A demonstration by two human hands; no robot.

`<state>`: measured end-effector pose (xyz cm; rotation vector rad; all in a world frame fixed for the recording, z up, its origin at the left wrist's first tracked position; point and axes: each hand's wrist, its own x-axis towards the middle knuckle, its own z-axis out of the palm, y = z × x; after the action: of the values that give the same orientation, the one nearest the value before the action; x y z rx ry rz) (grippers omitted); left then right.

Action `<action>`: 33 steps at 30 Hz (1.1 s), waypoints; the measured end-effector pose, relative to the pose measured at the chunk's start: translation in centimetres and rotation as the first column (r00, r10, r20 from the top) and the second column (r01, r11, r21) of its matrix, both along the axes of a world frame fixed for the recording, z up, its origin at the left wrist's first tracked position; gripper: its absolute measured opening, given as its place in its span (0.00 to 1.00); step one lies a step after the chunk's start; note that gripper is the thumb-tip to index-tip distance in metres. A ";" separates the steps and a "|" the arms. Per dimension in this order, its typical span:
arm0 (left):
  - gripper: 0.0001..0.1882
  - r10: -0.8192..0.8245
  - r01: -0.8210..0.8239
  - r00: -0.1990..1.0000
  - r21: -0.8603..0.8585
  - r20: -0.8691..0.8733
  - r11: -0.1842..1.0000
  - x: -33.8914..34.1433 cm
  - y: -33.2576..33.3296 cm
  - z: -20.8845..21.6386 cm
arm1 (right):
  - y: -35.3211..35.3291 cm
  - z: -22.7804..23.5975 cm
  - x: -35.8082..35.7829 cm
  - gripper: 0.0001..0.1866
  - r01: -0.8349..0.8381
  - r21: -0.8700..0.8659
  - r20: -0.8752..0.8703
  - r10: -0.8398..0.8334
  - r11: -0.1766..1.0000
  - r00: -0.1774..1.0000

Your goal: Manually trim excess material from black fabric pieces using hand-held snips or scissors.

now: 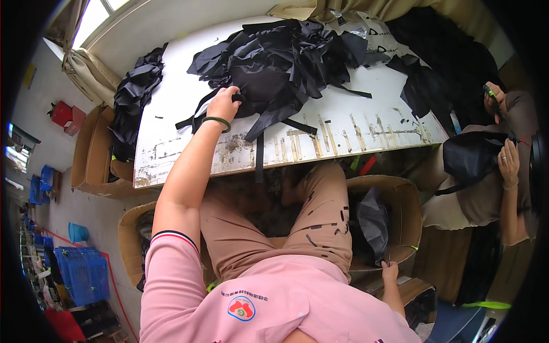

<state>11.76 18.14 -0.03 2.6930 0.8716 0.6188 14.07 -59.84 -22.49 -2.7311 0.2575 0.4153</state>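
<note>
A big heap of black fabric pieces and straps (280,63) lies on the worn white table (343,123). My left hand (222,104), with a green bangle on the wrist, reaches over the table and has its fingers curled into the near edge of that heap. My right hand (390,271) hangs low beside my right thigh, fingertips at the rim of a cardboard box (403,197) that holds a dark fabric piece (373,220). Whether it grips the rim is unclear.
A second black fabric bundle (134,94) drapes off the table's left end above open cardboard boxes (91,154). At the right, a seated person holds a black bag (472,157) and a green-handled tool (490,92). Blue crates (83,274) stand on the floor at the left.
</note>
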 end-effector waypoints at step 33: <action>0.19 0.012 0.116 0.899 -0.264 0.437 0.958 -21.5 -20.6 0.1 | 39.0 24.7 -2.6 0.16 -0.418 0.908 0.360 0.453 0.032 0.816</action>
<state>-9.71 -2.45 0.05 2.1863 0.6990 0.9558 11.45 -20.85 2.17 -1.3555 -0.7092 0.5175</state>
